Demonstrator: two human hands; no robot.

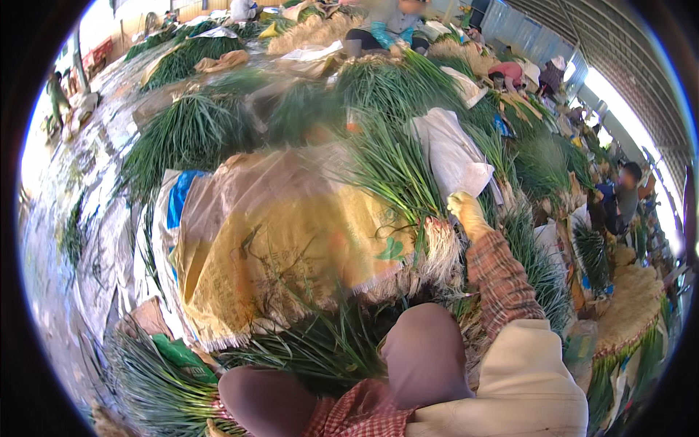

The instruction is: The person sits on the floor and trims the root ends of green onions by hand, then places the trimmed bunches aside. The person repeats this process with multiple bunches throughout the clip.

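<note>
My right hand (464,212), in a pale yellow glove, is closed at the lower edge of a white woven sack (450,150). To its left, a bunch of green onions (407,183) lies with its pale roots (441,246) towards me. A yellow printed woven sack (262,246) covers a heap in front of my knees, and root ends show along its near edge. At the bottom edge, a small yellowish tip that may be my left hand (214,429) shows beside another pile of green onions (185,382); most of it is out of view.
Large heaps of green onions (185,128) stand beyond the yellow sack. Another person (390,33) sits behind the far heap, and one more (622,191) is at the right. A root-covered stack (628,306) lies at the right. Wet floor (54,273) runs along the left.
</note>
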